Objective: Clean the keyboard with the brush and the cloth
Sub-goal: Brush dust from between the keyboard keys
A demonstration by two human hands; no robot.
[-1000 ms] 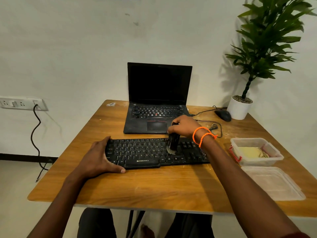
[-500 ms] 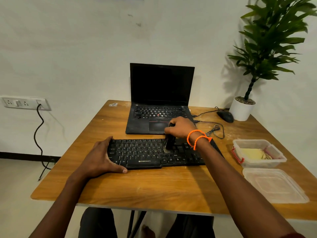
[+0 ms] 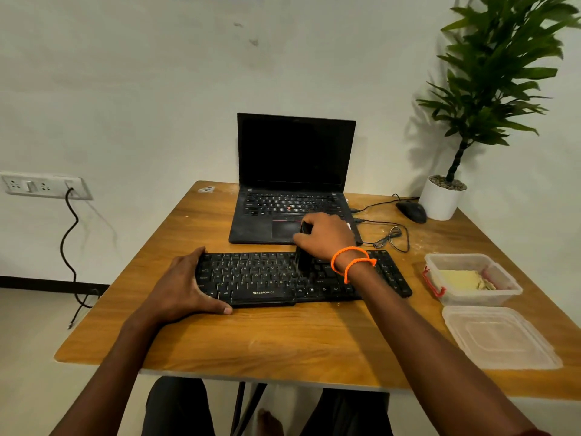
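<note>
A black keyboard point(image 3: 261, 278) lies across the middle of the wooden table point(image 3: 283, 341). My left hand point(image 3: 185, 287) grips its left end, thumb along the front edge. My right hand point(image 3: 327, 236), with orange cords on the wrist, holds a dark brush point(image 3: 305, 262) upright, bristles down on the keys right of centre. A yellowish cloth point(image 3: 462, 278) lies inside a clear plastic box point(image 3: 471, 297) to the right of the keyboard.
An open black laptop point(image 3: 292, 184) stands just behind the keyboard. A mouse point(image 3: 412, 211), tangled cables point(image 3: 391, 237) and a potted plant point(image 3: 443, 196) are at the back right. The box's clear lid point(image 3: 500, 338) lies near the front right edge.
The brush and my right hand have drawn back along the keys toward the keyboard's far edge. My left hand has stayed on the left end of the keyboard.
</note>
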